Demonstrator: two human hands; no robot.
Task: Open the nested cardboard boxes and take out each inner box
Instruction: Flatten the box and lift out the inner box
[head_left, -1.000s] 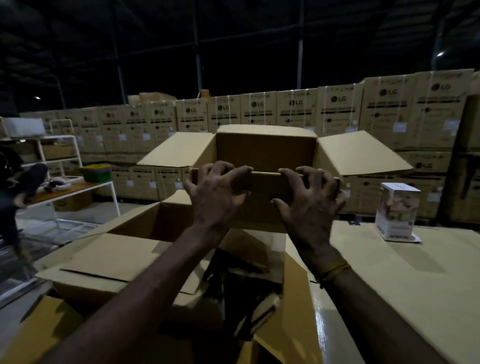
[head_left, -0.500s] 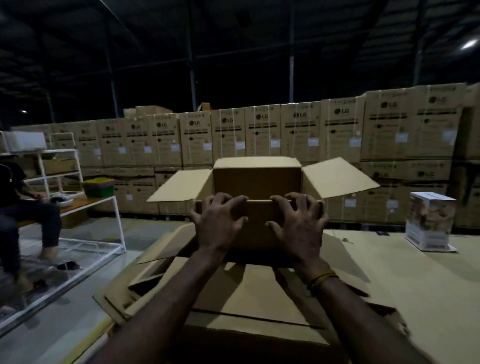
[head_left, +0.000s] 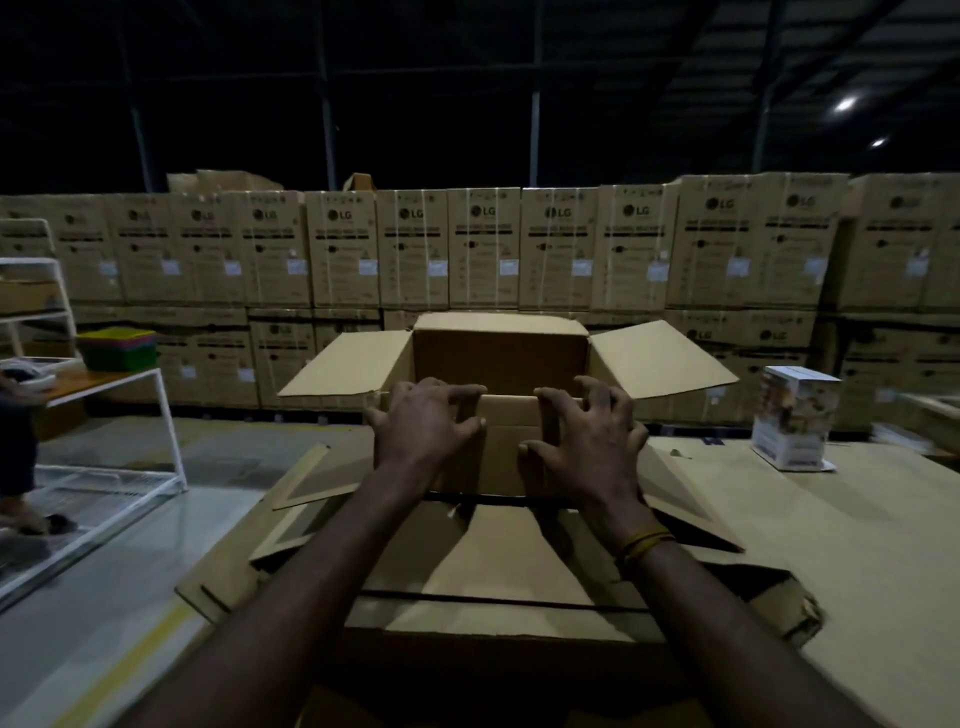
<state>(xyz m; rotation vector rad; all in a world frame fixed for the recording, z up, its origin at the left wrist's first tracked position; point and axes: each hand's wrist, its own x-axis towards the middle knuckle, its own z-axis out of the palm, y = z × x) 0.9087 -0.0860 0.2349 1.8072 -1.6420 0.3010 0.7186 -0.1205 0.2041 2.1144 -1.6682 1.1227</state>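
A brown cardboard box (head_left: 498, 358) stands open in front of me, its side flaps spread left and right and its far flap upright. My left hand (head_left: 426, 426) and my right hand (head_left: 582, 441) both grip its near wall, fingers curled over the top edge and thumbs on the front face. The box sits at the far end of a larger outer box (head_left: 498, 561), on its loose flaps. The inside bottom of the held box is hidden.
A small white printed carton (head_left: 797, 415) stands on the cardboard-covered surface (head_left: 831, 545) at the right. A wall of stacked LG boxes (head_left: 483, 249) closes the back. At the left are a white metal table (head_left: 161, 410) with coloured trays (head_left: 117, 348) and a person's leg (head_left: 15, 441).
Both hands have moved the open box forward and down, away from me, from above the open outer box onto its flaps. The grip is unchanged.
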